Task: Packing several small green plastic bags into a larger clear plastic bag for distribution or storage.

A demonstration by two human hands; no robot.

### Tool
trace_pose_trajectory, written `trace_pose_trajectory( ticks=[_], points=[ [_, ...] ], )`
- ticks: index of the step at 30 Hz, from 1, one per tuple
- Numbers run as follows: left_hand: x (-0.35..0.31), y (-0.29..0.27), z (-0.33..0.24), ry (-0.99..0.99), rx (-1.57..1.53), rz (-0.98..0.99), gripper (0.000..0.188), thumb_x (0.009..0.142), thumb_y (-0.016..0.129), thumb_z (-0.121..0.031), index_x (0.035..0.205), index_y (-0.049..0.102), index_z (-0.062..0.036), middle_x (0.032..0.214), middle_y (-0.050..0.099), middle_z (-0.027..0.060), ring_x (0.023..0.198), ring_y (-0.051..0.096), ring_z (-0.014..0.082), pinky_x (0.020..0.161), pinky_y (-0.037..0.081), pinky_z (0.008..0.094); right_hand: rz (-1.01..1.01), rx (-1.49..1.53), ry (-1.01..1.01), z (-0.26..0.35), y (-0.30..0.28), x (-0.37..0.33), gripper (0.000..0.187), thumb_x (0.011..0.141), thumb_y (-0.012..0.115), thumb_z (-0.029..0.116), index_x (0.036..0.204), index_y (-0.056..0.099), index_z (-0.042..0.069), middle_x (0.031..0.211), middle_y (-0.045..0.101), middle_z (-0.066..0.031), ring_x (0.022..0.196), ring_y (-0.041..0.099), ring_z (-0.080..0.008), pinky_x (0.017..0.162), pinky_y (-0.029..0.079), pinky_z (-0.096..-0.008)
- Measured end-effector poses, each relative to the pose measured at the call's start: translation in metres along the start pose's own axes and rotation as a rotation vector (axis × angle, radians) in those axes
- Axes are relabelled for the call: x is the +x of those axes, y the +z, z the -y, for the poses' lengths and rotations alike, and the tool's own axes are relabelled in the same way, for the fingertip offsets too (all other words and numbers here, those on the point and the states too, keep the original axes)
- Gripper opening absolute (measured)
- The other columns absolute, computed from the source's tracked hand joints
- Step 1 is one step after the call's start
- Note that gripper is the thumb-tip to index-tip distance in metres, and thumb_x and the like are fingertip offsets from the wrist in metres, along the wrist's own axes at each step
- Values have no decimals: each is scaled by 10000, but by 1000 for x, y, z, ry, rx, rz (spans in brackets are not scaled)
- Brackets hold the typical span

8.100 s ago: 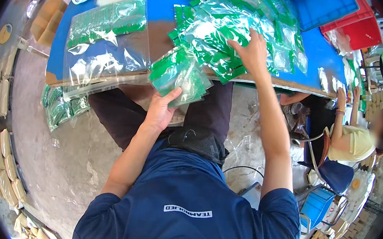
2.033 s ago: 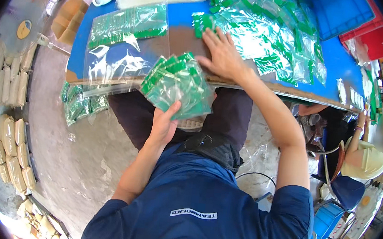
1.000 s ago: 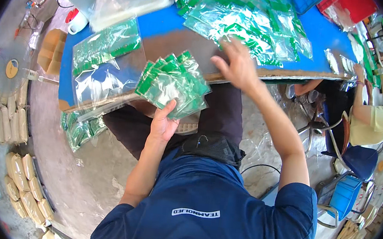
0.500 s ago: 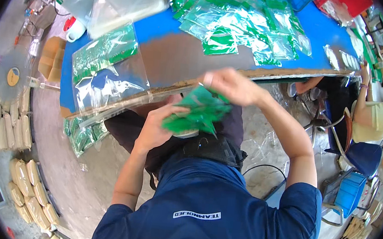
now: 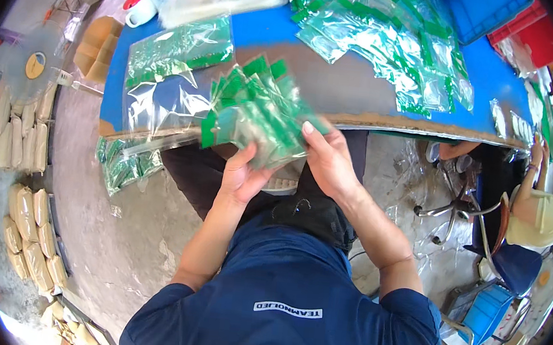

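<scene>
A fanned stack of clear plastic bags with green edges (image 5: 259, 108) is held between my two hands over my lap, at the table's front edge. My left hand (image 5: 245, 175) grips its near left side, thumb on top. On its right side, my right hand (image 5: 331, 158) pinches the stack between thumb and fingers. Motion blurs part of the bags. Left of them, a larger clear bag with green bands (image 5: 179, 63) lies on the table and overhangs the edge. A wide pile of similar green-and-clear bags (image 5: 389, 43) spreads across the table's far side.
The blue table (image 5: 264, 25) has a worn brown front strip. Beyond are a white mug (image 5: 140, 10), a blue crate (image 5: 488, 16) and a red crate (image 5: 536, 34). Filled tan sacks (image 5: 34, 236) stand left. Another person in a yellow top (image 5: 538, 218) works at right, near chairs.
My right hand has come down from above the bags to grip their right side. The bags, bunched before, are now fanned out and farther forward. The view has shifted slightly.
</scene>
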State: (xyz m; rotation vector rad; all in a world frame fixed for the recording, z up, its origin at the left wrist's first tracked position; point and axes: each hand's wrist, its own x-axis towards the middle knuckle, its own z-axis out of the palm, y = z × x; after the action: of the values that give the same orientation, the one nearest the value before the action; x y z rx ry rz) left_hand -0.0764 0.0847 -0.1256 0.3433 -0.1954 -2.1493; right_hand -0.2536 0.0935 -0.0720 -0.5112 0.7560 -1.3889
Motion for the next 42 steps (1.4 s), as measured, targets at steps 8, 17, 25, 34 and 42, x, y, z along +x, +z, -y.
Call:
trace_pose_trajectory(
  ticks=[8,17,25,34,42],
  points=[
    [67,40,-38,434,1078,76,574,829,774,-37,1341,514,-27,1261,584,76,1159,577,203,1045,465,377,176,-1165,-434,88,9,47,852,695,898,277,1357,433,10,1195,626,-219,1130,618,-345,979,476,-411],
    [100,42,-51,501,1233,288,1118,692,905,-111,1535,172,-44,1464,391,126,1371,393,238,1148,325,390,86,-1014,-470,38,-37,76,861,716,864,205,1393,367,13,1249,589,-240,1214,574,-376,1026,442,-418],
    [114,42,-49,372,1214,171,983,716,891,-74,1468,259,-30,1326,526,112,1242,521,220,1072,423,376,116,-1074,-426,43,-38,81,915,718,850,198,1422,295,15,1270,569,-287,1206,564,-436,989,457,-472],
    [99,43,-35,345,1329,172,467,736,848,-16,1154,640,1,1121,690,65,979,657,158,883,526,317,307,-886,-388,39,-58,78,794,679,867,201,1347,487,2,1218,644,-231,1161,609,-372,990,468,-434],
    [60,65,-30,294,1412,147,586,698,874,-33,1206,585,11,1102,695,91,996,670,170,886,537,328,270,-745,-266,71,-52,54,328,853,805,192,1028,577,34,946,640,15,860,566,-33,704,483,-224]
  ],
)
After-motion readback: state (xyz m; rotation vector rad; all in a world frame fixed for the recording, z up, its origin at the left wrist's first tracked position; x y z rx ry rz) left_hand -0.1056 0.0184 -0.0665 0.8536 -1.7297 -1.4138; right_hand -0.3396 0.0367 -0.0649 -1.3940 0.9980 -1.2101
